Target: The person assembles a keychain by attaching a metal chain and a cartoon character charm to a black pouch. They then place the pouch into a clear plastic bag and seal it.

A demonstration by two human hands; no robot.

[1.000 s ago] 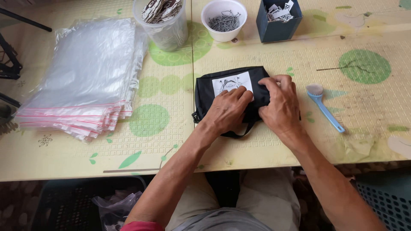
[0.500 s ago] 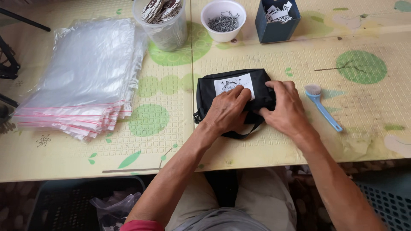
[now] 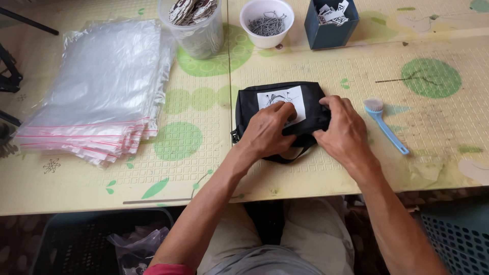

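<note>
A small black fabric pouch with a white printed patch lies on the table in front of me. My left hand presses down on the pouch's near half, fingers reaching onto the white patch. My right hand grips the pouch's right end, fingers curled over its edge. A black strap loops out from under the pouch toward me, below my hands.
A thick stack of clear zip bags lies at the left. At the back stand a clear tub of round pieces, a white bowl of small metal bits and a dark blue box. A light blue brush lies right of my hand.
Both hands have stayed on the pouch and shifted slightly. The right hand has slid from the pouch's top to its right end, and more of the white patch shows.
</note>
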